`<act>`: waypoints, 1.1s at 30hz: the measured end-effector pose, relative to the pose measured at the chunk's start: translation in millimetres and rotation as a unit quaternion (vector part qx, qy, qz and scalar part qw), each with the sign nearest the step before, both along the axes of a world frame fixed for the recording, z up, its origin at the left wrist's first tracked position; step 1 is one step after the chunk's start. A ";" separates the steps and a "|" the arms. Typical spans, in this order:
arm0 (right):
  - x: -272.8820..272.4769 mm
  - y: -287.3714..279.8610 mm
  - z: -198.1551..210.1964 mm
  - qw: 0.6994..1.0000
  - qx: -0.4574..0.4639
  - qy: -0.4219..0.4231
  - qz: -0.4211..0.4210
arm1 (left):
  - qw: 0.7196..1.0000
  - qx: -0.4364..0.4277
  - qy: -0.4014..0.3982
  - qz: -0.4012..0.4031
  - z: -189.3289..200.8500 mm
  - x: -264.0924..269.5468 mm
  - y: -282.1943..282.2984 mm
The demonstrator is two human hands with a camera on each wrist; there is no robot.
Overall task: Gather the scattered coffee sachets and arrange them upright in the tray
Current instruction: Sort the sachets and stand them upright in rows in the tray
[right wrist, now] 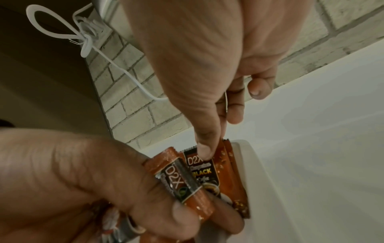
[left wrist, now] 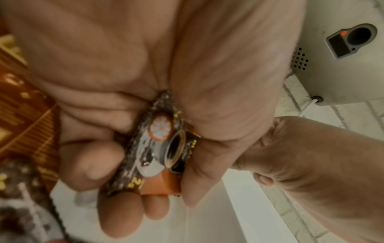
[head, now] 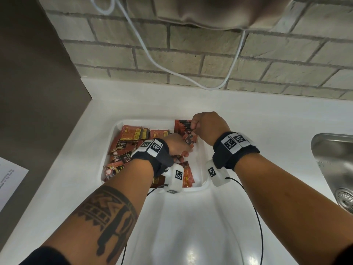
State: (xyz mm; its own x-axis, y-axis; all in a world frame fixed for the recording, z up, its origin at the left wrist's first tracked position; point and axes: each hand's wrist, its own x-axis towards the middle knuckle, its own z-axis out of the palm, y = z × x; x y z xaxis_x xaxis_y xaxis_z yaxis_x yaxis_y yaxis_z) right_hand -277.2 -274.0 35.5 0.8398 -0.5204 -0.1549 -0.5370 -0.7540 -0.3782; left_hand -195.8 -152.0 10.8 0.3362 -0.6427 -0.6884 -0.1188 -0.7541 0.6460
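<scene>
A white tray (head: 201,185) sits on the white counter. Several red-brown coffee sachets (head: 131,133) lie loose and overlapping in its left half. A short row of sachets (head: 182,125) stands upright in the far right corner. My right hand (head: 193,129) pinches the tops of those upright sachets (right wrist: 227,166) between thumb (right wrist: 204,150) and fingers. My left hand (head: 185,152) is just left of them, gripping one sachet (left wrist: 160,143) between thumb and curled fingers and holding it against the row; that sachet (right wrist: 182,185) also shows in the right wrist view.
A steel sink (head: 332,159) lies to the right. A sheet of paper (head: 9,180) lies at the left edge by a dark panel. A white cable (head: 152,58) hangs along the brick wall behind the tray. A white appliance (left wrist: 343,65) is mounted above.
</scene>
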 end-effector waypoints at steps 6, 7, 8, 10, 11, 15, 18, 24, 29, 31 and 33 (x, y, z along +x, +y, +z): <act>-1.9 -1.3 0.8 1.000 0.002 0.000 0.001 | 1.000 0.000 -0.003 -0.004 1.2 1.5 0.0; -2.0 -1.0 0.8 1.000 0.003 0.000 0.001 | 1.000 0.000 -0.003 -0.004 1.2 1.4 -0.1; -2.3 -0.7 1.0 1.000 0.005 0.000 0.000 | 1.000 0.000 0.000 -0.002 0.7 1.3 -0.2; -2.7 -0.3 1.0 1.000 0.007 -0.002 -0.001 | 1.000 -0.002 0.012 0.007 -0.5 1.1 -0.5; -2.8 -0.2 1.0 1.000 0.006 -0.003 -0.001 | 1.000 -0.003 0.016 0.013 -1.2 1.0 -0.5; -3.4 -0.1 0.9 1.000 0.002 -0.003 0.001 | 0.999 -0.010 0.025 0.025 -2.5 -0.1 0.0; -4.2 0.9 1.4 1.000 0.000 -0.007 0.002 | 0.999 -0.012 0.029 0.028 -1.6 -0.2 0.4; -9.3 0.9 5.9 0.999 0.025 -0.039 -0.011 | 0.995 -0.030 0.067 0.068 3.3 -1.5 5.6; -20.2 4.1 13.7 0.993 0.070 -0.100 -0.009 | 0.972 -0.103 0.161 0.135 12.8 4.1 19.7; -25.4 7.6 17.0 0.988 0.118 -0.098 0.005 | 0.953 -0.151 0.215 0.150 18.2 7.1 25.3; -27.7 8.3 17.7 0.982 0.155 -0.107 0.003 | 0.940 -0.193 0.246 0.136 22.9 9.2 29.4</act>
State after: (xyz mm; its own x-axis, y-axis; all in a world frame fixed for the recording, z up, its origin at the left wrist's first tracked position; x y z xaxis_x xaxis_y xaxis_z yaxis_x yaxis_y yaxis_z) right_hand -304.9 -265.7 53.2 0.8734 -0.4708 -0.1247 -0.4157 -0.5871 -0.6947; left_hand -186.6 -122.6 33.7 0.2260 -0.8130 -0.5367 0.4290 -0.4115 0.8041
